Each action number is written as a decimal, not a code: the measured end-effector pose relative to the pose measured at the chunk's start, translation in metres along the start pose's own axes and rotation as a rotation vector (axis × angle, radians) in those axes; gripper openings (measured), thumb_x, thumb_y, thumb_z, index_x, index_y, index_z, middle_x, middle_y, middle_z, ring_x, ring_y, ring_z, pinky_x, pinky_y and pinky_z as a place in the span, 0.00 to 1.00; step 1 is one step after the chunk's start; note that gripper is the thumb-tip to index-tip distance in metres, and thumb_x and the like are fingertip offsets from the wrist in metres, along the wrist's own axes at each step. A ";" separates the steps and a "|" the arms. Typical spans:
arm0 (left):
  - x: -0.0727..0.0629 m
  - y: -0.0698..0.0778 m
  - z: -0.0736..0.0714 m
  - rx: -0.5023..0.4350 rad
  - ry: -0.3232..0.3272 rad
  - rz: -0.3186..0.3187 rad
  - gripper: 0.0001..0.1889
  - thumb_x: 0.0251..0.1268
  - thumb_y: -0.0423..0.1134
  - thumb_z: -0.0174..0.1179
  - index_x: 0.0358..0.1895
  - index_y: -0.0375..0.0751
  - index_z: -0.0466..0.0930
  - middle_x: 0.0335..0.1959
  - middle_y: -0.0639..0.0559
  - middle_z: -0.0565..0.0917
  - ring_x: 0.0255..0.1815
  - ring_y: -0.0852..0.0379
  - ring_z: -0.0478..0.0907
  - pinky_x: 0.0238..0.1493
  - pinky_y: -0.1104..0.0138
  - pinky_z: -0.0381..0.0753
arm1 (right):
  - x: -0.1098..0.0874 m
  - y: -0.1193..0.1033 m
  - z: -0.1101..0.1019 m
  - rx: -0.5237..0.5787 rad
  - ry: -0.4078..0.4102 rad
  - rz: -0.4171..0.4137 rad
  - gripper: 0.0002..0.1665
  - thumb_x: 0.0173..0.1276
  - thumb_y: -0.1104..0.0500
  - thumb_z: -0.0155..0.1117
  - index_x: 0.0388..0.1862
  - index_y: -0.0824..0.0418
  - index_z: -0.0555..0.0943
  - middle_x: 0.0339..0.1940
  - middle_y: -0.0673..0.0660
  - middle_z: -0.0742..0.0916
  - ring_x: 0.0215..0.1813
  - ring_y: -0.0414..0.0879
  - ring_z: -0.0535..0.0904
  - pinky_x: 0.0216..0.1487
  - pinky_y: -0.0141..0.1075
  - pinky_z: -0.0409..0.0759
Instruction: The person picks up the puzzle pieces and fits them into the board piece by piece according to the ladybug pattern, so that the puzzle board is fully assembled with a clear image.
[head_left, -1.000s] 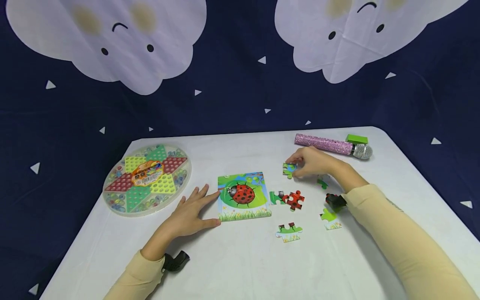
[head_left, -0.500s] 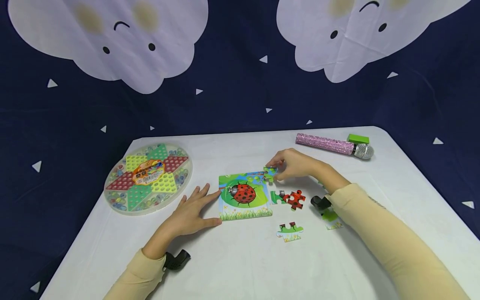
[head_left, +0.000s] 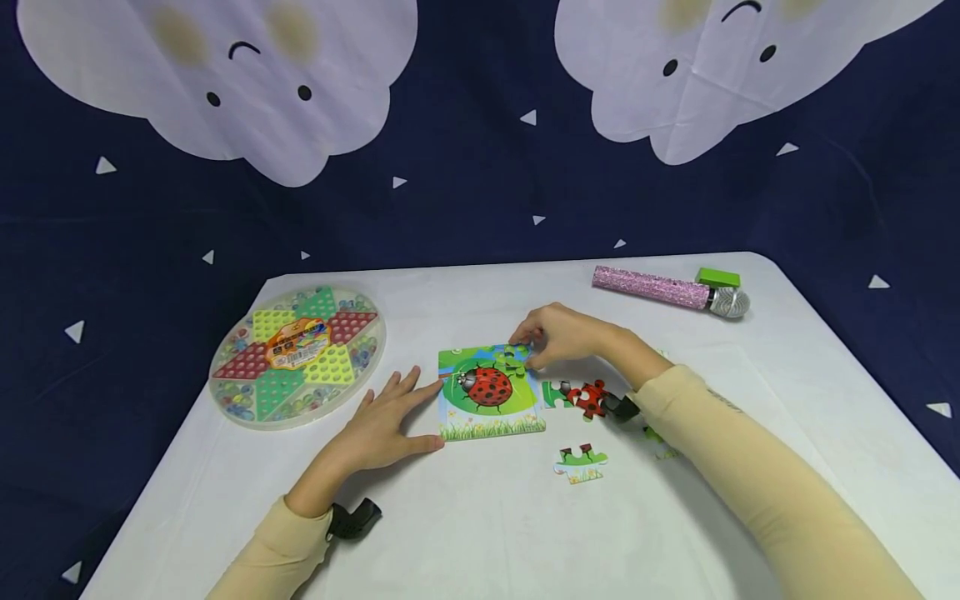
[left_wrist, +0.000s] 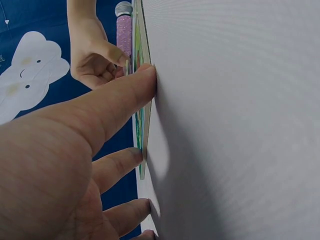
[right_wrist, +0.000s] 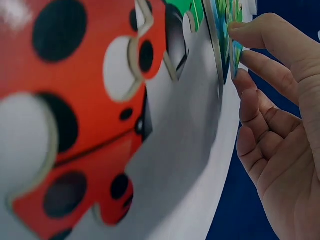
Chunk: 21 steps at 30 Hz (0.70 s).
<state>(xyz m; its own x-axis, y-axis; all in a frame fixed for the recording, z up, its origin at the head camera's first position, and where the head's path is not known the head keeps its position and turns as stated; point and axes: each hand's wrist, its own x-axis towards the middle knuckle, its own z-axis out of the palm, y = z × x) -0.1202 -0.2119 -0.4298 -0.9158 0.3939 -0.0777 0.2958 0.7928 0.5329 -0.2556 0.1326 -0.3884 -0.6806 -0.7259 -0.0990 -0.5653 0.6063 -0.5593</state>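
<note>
A square ladybug puzzle board (head_left: 487,400) lies flat on the white table. My left hand (head_left: 386,429) rests at its left edge, fingers spread and fairly straight, with thumb and index fingertip touching the side. Over the board's upper right corner, my right hand (head_left: 562,333) pinches a green and blue puzzle piece (head_left: 512,360) between thumb and fingers. In the right wrist view that piece (right_wrist: 235,45) is held just above the board's surface. Right of the board lie a red spotted piece (head_left: 589,398) and a green piece (head_left: 553,394) close together.
A grass-and-flower piece (head_left: 581,463) lies nearer the front. Another green piece (head_left: 660,442) is partly hidden by the right sleeve. A round marble game board (head_left: 296,358) stands at left. A pink glitter microphone (head_left: 652,286) and a green block (head_left: 717,277) lie at the back right.
My right hand has carried the green and blue piece leftward from the table to over the board's upper right corner. My left hand has stayed in place.
</note>
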 end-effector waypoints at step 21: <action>-0.003 0.019 -0.014 0.047 -0.067 -0.047 0.47 0.66 0.62 0.73 0.85 0.57 0.64 0.89 0.37 0.53 0.89 0.26 0.45 0.79 0.21 0.43 | 0.007 -0.010 0.006 -0.007 -0.016 -0.033 0.22 0.64 0.58 0.81 0.57 0.56 0.92 0.49 0.53 0.90 0.48 0.44 0.81 0.53 0.40 0.81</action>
<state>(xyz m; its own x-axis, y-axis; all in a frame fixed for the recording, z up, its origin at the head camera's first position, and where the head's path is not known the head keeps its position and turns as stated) -0.1152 -0.2042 -0.4076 -0.9094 0.3845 -0.1587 0.2664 0.8314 0.4876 -0.2514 0.1196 -0.3888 -0.6545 -0.7502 -0.0937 -0.5901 0.5844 -0.5571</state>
